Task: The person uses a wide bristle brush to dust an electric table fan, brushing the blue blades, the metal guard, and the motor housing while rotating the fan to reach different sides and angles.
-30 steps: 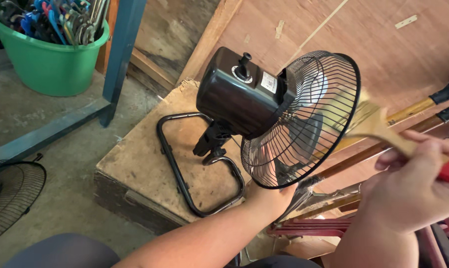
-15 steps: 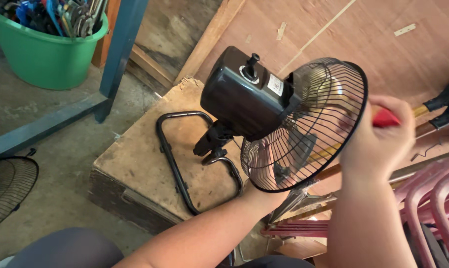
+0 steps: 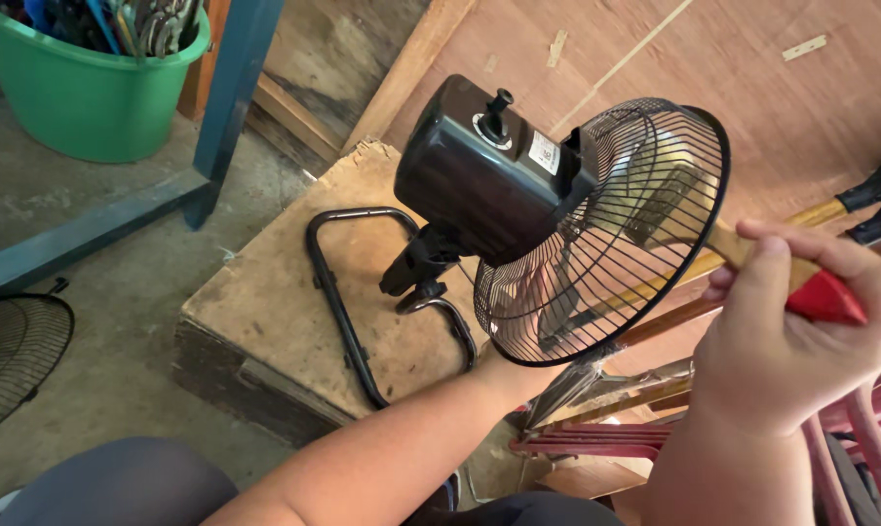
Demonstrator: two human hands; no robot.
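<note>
Right hand drawn back, gripping brush against fan grille, left hand clasping grille's underside

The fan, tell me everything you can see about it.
The fan is small and black, with a glossy boxy motor housing, a knob and a pale label on top, and a round wire guard with blades dimly visible inside. It tilts on a bent tube stand resting on a worn wooden block. The left hand holds the guard's lower rim; the right hand pushes a wooden-handled brush against the guard.
</note>
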